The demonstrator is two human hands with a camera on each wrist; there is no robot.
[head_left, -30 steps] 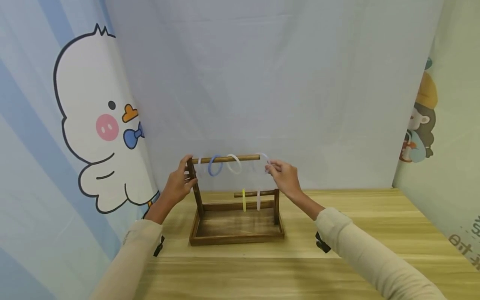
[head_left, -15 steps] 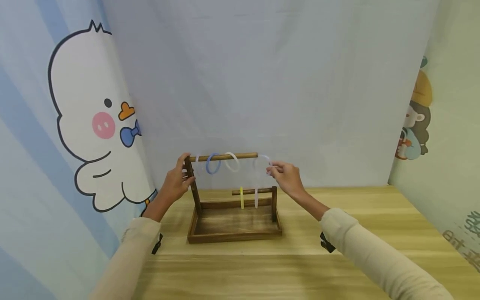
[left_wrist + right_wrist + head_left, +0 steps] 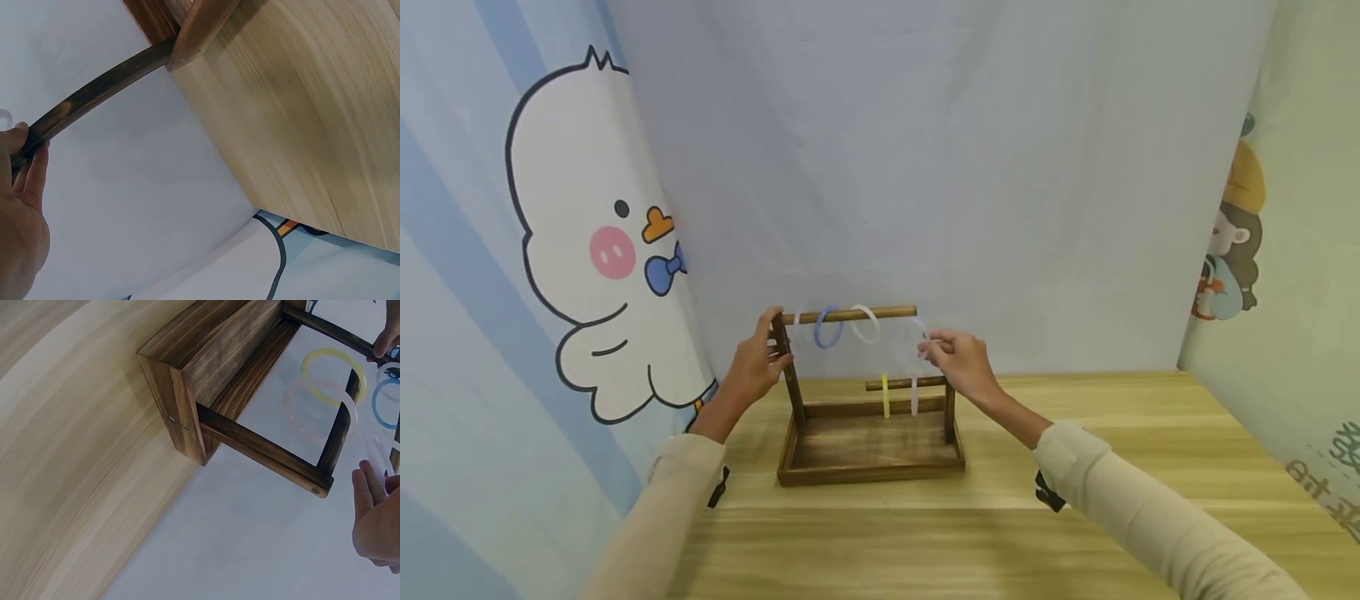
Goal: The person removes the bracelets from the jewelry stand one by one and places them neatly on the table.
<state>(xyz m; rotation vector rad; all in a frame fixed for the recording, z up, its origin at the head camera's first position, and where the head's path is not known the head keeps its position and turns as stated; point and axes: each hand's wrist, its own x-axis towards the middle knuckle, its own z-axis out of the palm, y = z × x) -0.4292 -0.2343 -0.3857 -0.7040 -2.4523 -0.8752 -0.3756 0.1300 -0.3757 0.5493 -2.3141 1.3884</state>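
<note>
A dark wooden rack (image 3: 872, 477) stands on the table, with a tall post (image 3: 792, 379) at its left. My left hand (image 3: 751, 365) grips the top of that post, also visible in the left wrist view. Between thumb and fingers, my right hand (image 3: 966, 365) pinches a translucent pale ring (image 3: 377, 453) right at the free end of the upper bar (image 3: 895, 313). Along that bar hang a pale ring (image 3: 797, 321), a blue ring (image 3: 817, 329) and a white ring (image 3: 876, 321). The lower bar (image 3: 876, 386) carries a yellow ring (image 3: 886, 396) and a pale pink ring (image 3: 914, 398).
Beneath the rack lies a wood-grain table (image 3: 880, 550). A grey-white curtain (image 3: 925, 167) hangs close behind it. To the left is a blue cloth with a cartoon bird (image 3: 572, 192), and a greenish printed cloth (image 3: 1300, 250) is on the right.
My right hand has shifted slightly left, bringing the pale ring closer to the upper bar's end. My left hand keeps its grip on the post.
</note>
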